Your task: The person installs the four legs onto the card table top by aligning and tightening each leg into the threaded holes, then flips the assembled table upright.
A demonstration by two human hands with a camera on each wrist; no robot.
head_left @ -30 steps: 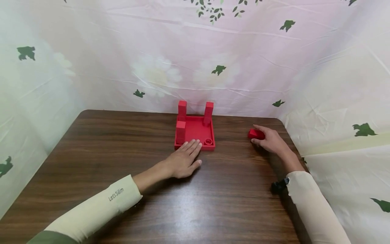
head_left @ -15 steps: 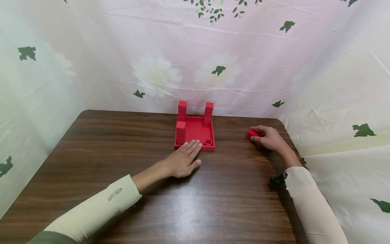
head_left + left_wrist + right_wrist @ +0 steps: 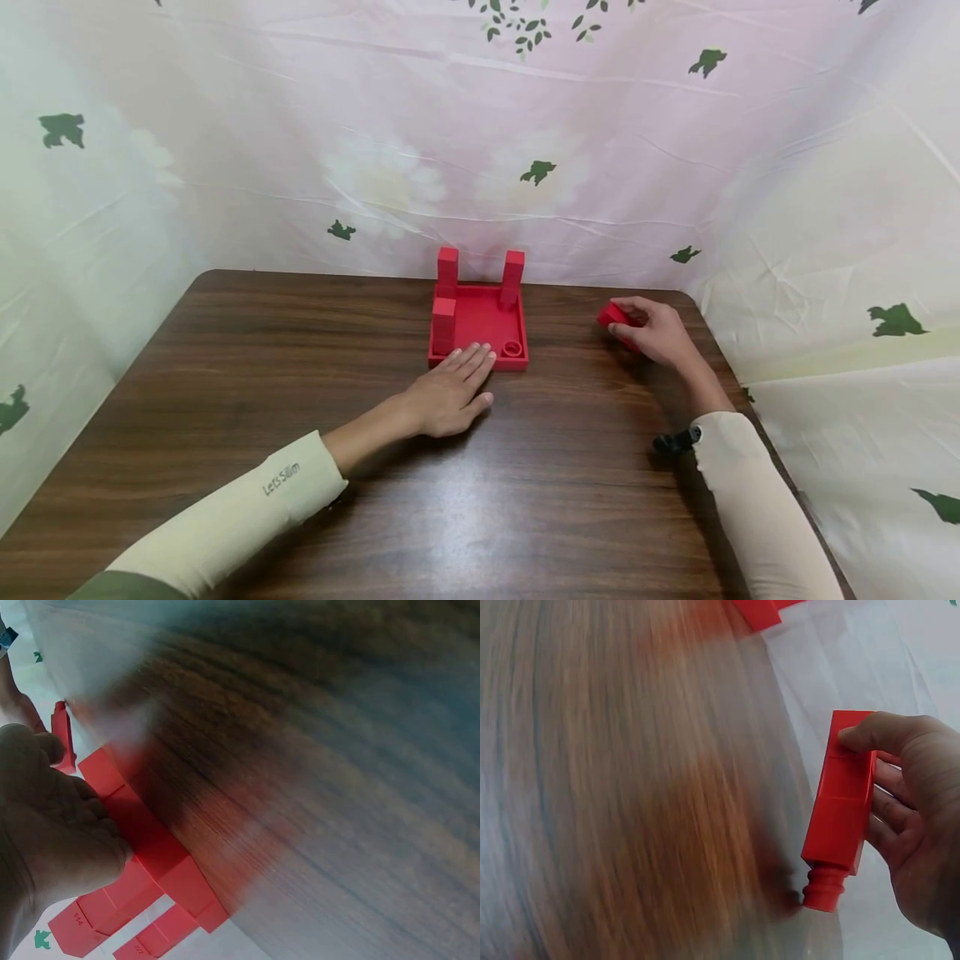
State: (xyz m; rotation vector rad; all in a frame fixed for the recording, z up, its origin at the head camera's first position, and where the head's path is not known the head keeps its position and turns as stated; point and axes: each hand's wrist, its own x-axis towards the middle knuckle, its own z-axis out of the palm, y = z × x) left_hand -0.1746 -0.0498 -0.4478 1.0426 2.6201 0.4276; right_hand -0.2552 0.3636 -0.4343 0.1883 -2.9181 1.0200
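Observation:
A square red tray-like base (image 3: 480, 321) lies at the back middle of the table, with three red square legs upright at its corners: near left (image 3: 444, 325), far left (image 3: 447, 271) and far right (image 3: 513, 279). A round socket (image 3: 512, 349) shows at its near right corner. My left hand (image 3: 447, 400) rests its straight fingers on the base's near edge. Right of the base, my right hand (image 3: 663, 333) grips a loose red leg (image 3: 836, 825) between thumb and fingers. The right wrist view shows a threaded stub on one end of that leg.
The brown wooden table (image 3: 315, 350) spreads around the base. A patterned white cloth (image 3: 480, 125) hangs along its back and both sides. A dark wrist device (image 3: 677, 442) sits by my right sleeve.
My right hand has moved slightly left and away from me with the red leg, which has turned and tilted in its grip. The left hand and the base stay in place.

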